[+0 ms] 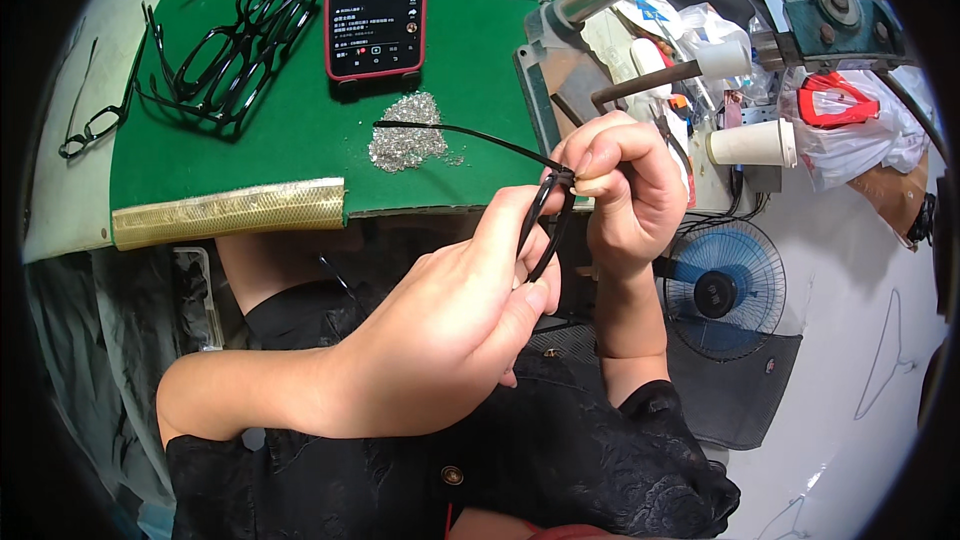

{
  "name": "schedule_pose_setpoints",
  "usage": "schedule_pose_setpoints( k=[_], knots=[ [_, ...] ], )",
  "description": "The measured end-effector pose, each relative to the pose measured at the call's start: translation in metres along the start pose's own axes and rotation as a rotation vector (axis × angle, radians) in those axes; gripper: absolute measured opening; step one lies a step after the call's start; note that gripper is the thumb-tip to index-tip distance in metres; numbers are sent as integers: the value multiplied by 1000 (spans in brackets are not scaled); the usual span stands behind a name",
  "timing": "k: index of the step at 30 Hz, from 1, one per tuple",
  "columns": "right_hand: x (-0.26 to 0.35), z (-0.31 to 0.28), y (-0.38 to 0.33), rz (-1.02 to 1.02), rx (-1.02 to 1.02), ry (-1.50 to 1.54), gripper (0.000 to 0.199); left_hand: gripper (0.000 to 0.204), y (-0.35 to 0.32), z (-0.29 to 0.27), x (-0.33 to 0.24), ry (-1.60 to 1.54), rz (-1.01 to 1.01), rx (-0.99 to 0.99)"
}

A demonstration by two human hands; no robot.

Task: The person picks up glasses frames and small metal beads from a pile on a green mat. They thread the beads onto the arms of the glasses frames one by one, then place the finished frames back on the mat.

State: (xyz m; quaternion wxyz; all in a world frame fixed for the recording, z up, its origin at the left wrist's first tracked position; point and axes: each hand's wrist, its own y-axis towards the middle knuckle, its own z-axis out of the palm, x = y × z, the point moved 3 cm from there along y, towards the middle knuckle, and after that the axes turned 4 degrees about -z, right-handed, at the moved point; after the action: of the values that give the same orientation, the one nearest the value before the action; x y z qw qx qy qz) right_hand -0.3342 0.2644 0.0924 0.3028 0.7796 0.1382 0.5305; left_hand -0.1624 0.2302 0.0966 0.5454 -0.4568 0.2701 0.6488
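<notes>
My left hand [450, 325] grips the black glasses frame [545, 225] by its rim, in front of my chest. My right hand [620, 185] pinches the frame's hinge corner between thumb and fingers. One thin black temple arm [450, 132] sticks out to the left over the green mat [300, 130]. A small heap of tiny silver screws [408, 135] lies on the mat just beyond the hands.
A stack of black glasses frames [235, 45] sits at the mat's far left, one more pair [95, 120] beside it. A phone [377, 5] stands upright behind the screws. A press machine [800, 0], paper cups [752, 143], bags and a blue fan [720, 290] lie to the right.
</notes>
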Motion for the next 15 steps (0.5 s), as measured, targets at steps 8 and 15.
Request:
schedule_pose_setpoints(
  k=[8,15],
  knots=[
    [-4,1,-6,80,-73,109,18,48,1,-4,0,-285,-55,89],
    [-3,-2,-2,63,-40,127,23,46,1,-8,-2,-264,-72,101]
  ],
)
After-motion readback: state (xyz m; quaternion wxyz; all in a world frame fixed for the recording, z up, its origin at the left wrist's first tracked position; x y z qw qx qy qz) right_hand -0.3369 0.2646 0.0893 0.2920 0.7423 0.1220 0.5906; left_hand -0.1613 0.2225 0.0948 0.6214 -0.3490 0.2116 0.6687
